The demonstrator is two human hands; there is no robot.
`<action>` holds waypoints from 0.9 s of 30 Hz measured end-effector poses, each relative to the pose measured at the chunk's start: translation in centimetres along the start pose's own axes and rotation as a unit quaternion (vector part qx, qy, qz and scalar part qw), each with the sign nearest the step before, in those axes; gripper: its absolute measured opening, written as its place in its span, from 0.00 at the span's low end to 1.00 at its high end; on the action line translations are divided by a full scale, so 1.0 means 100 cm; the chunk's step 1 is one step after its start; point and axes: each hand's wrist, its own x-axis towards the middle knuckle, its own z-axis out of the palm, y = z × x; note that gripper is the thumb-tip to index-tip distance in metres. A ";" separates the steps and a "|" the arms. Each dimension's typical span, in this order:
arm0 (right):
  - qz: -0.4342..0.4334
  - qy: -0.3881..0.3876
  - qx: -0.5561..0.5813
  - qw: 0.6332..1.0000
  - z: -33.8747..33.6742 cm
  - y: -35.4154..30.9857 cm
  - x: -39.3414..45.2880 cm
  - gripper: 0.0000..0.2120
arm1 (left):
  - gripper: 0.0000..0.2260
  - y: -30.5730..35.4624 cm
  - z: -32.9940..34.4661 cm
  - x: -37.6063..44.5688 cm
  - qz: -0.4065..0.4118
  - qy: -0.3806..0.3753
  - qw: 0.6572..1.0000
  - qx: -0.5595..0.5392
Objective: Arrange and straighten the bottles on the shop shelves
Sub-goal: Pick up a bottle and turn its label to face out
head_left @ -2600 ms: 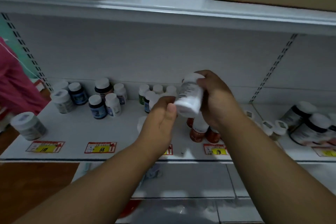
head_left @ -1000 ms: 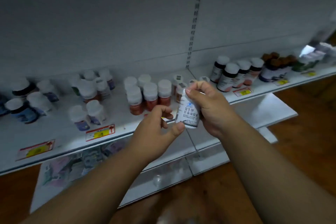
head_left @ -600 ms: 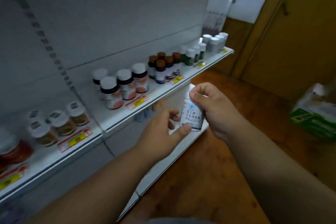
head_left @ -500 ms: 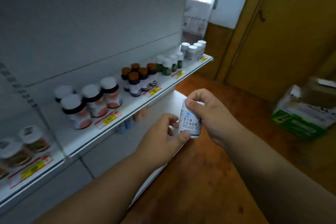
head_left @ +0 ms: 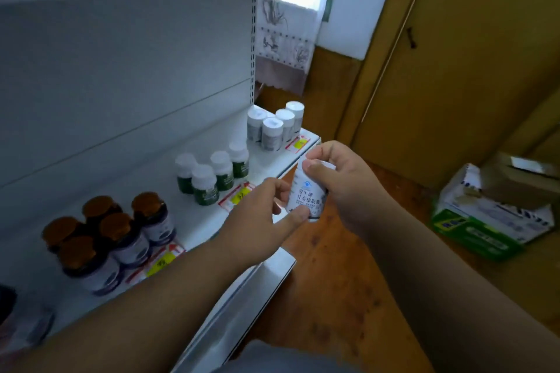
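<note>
White bottle (head_left: 307, 192) is held up beside the shelf (head_left: 212, 215). Right hand (head_left: 342, 182) fingers curl round its top; left hand (head_left: 260, 218) fingers pinch its bottom.

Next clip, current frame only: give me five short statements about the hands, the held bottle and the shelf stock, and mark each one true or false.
1. Both hands hold the white bottle. True: the right hand grips its cap end, the left hand pinches its lower part.
2. The held bottle stands on the shelf. False: it is in the air, past the shelf's front edge.
3. The brown-capped bottles are the group nearest the shelf's far end. False: the grey-labelled white bottles are.
4. The green-labelled bottles have white caps. True.
5. A green and white carton lies on the wooden floor. True.
</note>
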 end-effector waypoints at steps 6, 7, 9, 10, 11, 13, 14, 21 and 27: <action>-0.060 0.017 -0.043 0.997 -0.043 -0.008 0.115 0.08 | 0.25 0.002 0.002 0.110 -0.016 0.022 0.998 0.053; -0.076 0.016 -0.053 0.996 -0.048 -0.006 0.137 0.07 | 0.25 0.000 0.005 0.125 -0.017 0.041 0.996 0.072; -0.108 0.014 -0.078 0.991 -0.056 -0.004 0.183 0.07 | 0.23 -0.006 0.011 0.154 -0.018 0.089 0.988 0.121; -0.120 0.012 -0.095 0.988 -0.058 -0.003 0.207 0.07 | 0.22 -0.009 0.015 0.168 -0.016 0.110 0.981 0.157; -0.133 0.009 -0.114 0.984 -0.059 -0.002 0.231 0.07 | 0.22 -0.011 0.017 0.182 -0.014 0.131 0.971 0.198; -0.158 -0.020 -0.133 0.978 -0.055 0.000 0.281 0.07 | 0.22 -0.017 0.021 0.209 -0.014 0.182 0.945 0.271; -0.162 -0.048 -0.135 0.976 -0.050 0.002 0.303 0.07 | 0.22 -0.018 0.025 0.220 -0.028 0.204 0.931 0.302; -0.288 -0.248 -0.329 0.865 -0.018 0.034 0.406 0.09 | 0.44 -0.035 0.053 0.295 -0.254 0.240 0.842 0.411; -0.278 -0.370 -0.413 0.784 -0.001 0.068 0.423 0.11 | 0.49 -0.060 0.077 0.303 -0.348 0.215 0.827 0.387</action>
